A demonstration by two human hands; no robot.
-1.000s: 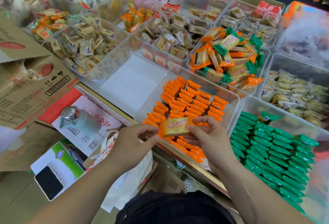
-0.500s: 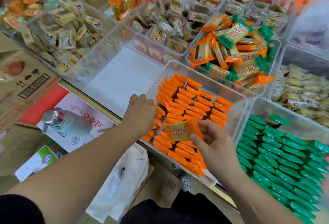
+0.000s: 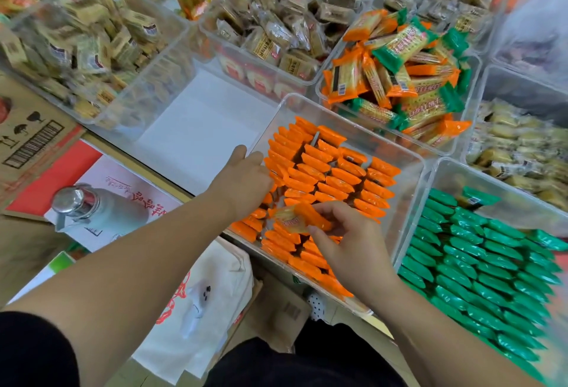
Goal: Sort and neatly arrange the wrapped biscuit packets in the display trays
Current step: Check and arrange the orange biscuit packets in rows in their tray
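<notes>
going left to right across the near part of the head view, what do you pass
steel-capped bottle → left hand → held orange packet → right hand → rows of green packets

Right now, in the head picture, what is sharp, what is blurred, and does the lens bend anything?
Head view: the stacked orange packets are sharp; the held packet in the right hand is slightly smeared; the tan packets at upper left and green packets at lower right blur; tray walls bow near the edges.
</notes>
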